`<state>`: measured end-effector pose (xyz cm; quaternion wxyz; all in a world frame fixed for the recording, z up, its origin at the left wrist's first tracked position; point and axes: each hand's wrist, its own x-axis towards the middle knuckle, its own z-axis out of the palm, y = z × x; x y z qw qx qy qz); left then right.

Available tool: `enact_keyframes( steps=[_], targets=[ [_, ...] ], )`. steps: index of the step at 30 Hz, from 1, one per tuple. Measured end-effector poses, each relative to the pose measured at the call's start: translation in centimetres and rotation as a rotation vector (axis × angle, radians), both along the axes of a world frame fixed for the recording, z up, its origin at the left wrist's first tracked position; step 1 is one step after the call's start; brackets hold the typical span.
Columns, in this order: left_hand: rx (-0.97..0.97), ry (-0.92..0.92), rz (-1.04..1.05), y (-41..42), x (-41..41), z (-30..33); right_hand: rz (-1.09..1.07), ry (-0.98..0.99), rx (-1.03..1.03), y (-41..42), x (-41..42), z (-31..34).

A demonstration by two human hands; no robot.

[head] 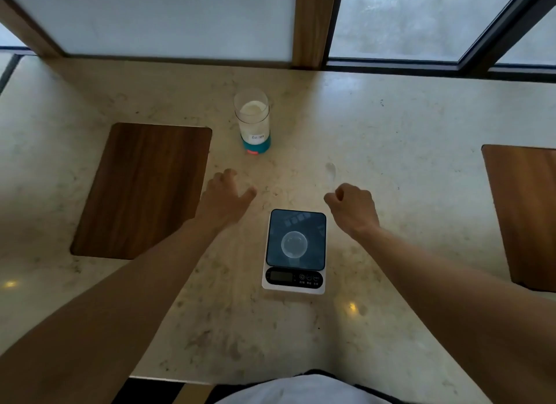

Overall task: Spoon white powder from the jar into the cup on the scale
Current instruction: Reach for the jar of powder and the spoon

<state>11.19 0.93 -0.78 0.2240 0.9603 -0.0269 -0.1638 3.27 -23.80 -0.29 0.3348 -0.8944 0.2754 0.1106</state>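
A clear jar with a teal base and a small label stands open at the back centre of the table, partly filled with white powder. A small clear cup sits in the middle of the dark platform of a white kitchen scale. A clear plastic spoon lies on the table right of the jar. Its handle runs under the curled fingers of my right hand, which is closed over the near end. My left hand hovers open below the jar, fingers spread, touching nothing.
A wooden placemat lies to the left and another wooden placemat at the right edge. The pale marble tabletop ends at a window wall at the back. The scale's display is dark.
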Motion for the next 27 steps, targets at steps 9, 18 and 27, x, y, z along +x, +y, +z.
enact_keyframes(
  steps=[9,18,27],
  targets=[
    [-0.431,-0.041,0.249,-1.5,9.3,-0.7,0.028,-0.089,0.086,1.0,6.4,-1.5],
    [-0.747,-0.079,0.227,-4.0,12.8,-4.8,0.029,-0.145,0.146,1.8,11.1,-4.6],
    [-0.785,-0.158,0.255,-4.9,13.7,-7.6,-0.050,-0.227,0.256,2.8,13.7,-7.2]
  ],
)
